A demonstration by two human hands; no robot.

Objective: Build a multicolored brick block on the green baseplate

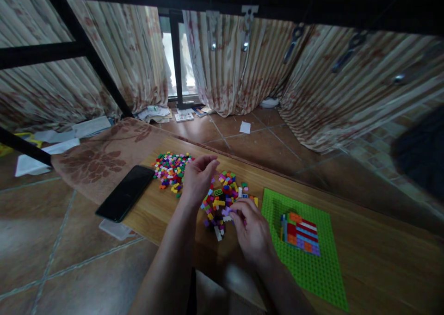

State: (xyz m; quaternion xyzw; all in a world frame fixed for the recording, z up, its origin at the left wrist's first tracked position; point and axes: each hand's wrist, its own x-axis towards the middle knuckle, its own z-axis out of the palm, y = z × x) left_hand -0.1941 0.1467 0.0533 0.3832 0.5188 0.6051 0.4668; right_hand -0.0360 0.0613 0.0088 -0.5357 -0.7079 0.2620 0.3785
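Observation:
My left hand (198, 178) hovers between two heaps of small coloured bricks, its fingers curled loosely with nothing seen in them. A flat heap of tiny bricks (170, 168) lies to its left; a looser pile of bricks (222, 199) lies to its right. At the near edge of that looser pile, my right hand (252, 229) rests on the wooden table (374, 255), fingertips pinched on something small that I cannot make out. To the right lies a green baseplate (305, 268) bearing a multicoloured brick build (301, 234).
A black phone (125, 192) lies at the table's left end, half on a brown floral cloth (104, 155). Papers and a calculator (183, 116) litter the tiled floor under patterned curtains. A black metal frame (86, 46) crosses the upper left.

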